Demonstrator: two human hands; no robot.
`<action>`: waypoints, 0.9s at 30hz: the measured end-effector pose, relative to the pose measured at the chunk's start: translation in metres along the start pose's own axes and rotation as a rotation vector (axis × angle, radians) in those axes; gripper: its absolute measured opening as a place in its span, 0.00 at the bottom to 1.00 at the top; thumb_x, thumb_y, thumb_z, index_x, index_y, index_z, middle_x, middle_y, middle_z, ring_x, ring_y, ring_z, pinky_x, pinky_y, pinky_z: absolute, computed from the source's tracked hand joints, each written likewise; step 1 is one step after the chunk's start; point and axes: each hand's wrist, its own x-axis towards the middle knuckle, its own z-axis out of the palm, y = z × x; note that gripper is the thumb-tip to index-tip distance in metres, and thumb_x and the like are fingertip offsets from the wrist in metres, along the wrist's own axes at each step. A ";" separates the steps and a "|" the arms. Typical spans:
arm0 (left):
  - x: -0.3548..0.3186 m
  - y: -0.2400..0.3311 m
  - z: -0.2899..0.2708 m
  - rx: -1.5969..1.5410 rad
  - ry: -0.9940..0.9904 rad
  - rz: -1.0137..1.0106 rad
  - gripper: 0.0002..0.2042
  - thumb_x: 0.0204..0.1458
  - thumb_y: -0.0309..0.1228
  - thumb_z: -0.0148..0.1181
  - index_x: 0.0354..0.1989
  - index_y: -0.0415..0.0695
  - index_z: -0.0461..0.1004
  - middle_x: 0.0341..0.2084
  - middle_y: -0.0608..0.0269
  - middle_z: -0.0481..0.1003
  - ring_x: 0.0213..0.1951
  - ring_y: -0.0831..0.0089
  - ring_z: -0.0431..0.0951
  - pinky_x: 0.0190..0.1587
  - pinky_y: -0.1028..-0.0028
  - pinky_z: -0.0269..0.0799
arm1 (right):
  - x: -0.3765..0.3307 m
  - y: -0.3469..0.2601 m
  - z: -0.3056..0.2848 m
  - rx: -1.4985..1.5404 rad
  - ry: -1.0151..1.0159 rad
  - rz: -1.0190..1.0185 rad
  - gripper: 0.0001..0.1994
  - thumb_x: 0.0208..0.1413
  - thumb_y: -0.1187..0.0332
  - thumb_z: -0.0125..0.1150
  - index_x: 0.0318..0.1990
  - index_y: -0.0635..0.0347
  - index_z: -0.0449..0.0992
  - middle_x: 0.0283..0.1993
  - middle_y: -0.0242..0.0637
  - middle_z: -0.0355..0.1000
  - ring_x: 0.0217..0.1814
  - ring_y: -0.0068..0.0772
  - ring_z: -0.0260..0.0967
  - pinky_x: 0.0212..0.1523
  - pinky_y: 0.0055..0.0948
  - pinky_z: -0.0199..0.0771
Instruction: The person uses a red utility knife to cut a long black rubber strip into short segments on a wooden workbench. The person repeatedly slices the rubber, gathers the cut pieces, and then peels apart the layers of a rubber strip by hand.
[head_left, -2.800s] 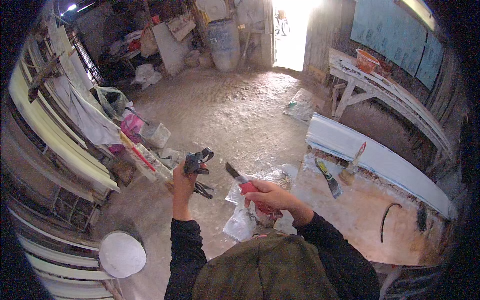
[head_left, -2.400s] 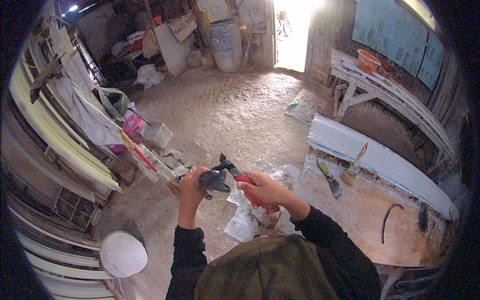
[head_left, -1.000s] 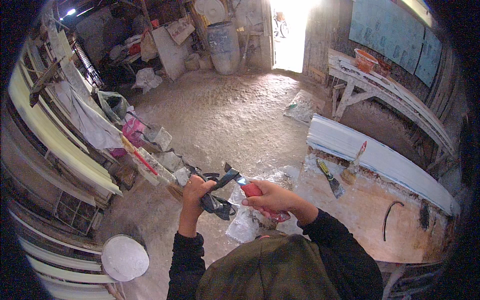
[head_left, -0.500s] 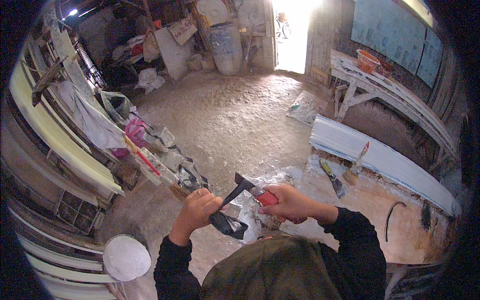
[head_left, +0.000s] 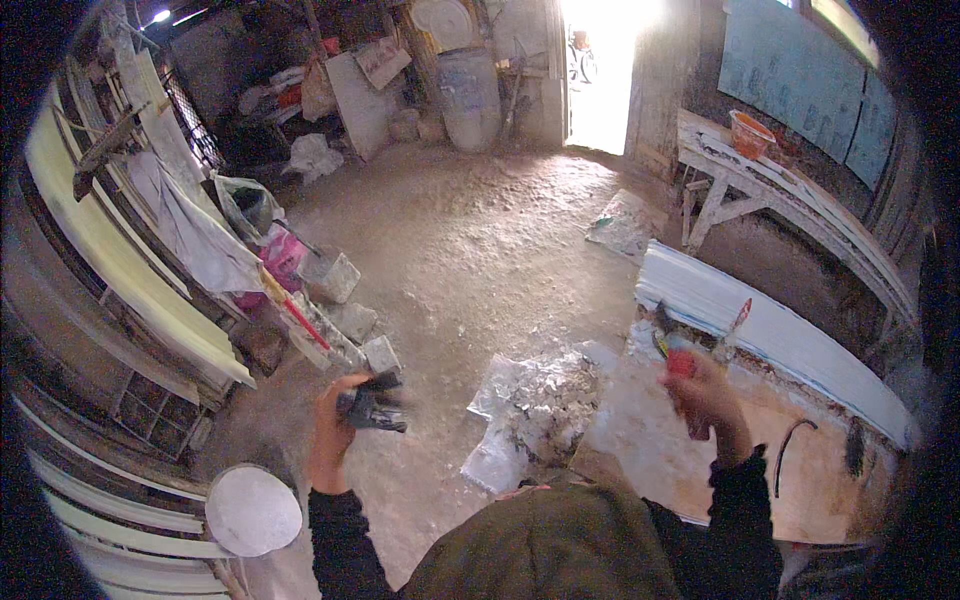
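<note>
My left hand (head_left: 332, 425) is raised at left of centre, its fingers closed around a crumpled black strip (head_left: 374, 405) that looks like thin plastic or rubber. On the right, my right hand (head_left: 708, 396) grips a red-handled tool (head_left: 681, 362) over the work board (head_left: 810, 475). Motion blur hides the tool's exact kind. Just beyond it lies a yellow-and-black handled scraper (head_left: 660, 345), mostly covered by the hand and tool. A paintbrush with a red-tipped handle (head_left: 742, 314) lies close by on the board.
A long white moulding (head_left: 770, 325) borders the board, which also bears a curved black strip (head_left: 787, 452). Crumpled sheeting with white fragments (head_left: 545, 405) lies on the floor. A round white lid or bucket (head_left: 253, 511) stands lower left; a bench (head_left: 720, 165) with an orange bucket (head_left: 750, 135) stands far right.
The black strip, earlier stretched between my hands, is now only in my left hand. My hands have moved apart: the left slightly leftward, the right rightward over the board with the red-handled tool.
</note>
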 end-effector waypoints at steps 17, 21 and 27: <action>0.023 0.093 0.170 -0.673 -0.581 -0.423 0.14 0.48 0.41 0.55 0.28 0.39 0.70 0.12 0.72 0.63 0.16 0.83 0.62 0.20 0.81 0.56 | -0.092 0.080 0.046 0.670 -0.152 0.223 0.13 0.51 0.59 0.54 0.37 0.56 0.62 0.18 0.25 0.61 0.13 0.16 0.59 0.10 0.17 0.58; -0.018 0.150 0.221 -0.654 -0.742 -0.396 0.14 0.49 0.41 0.54 0.27 0.40 0.71 0.10 0.74 0.61 0.15 0.83 0.60 0.19 0.81 0.53 | -0.149 0.115 0.027 0.925 -0.086 0.302 0.16 0.52 0.58 0.52 0.42 0.54 0.59 0.21 0.28 0.63 0.16 0.19 0.63 0.12 0.19 0.65; -0.082 0.243 0.319 -0.542 -0.969 -0.374 0.10 0.48 0.37 0.54 0.27 0.42 0.73 0.09 0.75 0.60 0.14 0.84 0.59 0.17 0.81 0.52 | -0.244 0.220 -0.018 1.313 0.311 0.253 0.17 0.54 0.62 0.49 0.47 0.51 0.53 0.31 0.37 0.68 0.22 0.30 0.68 0.22 0.30 0.74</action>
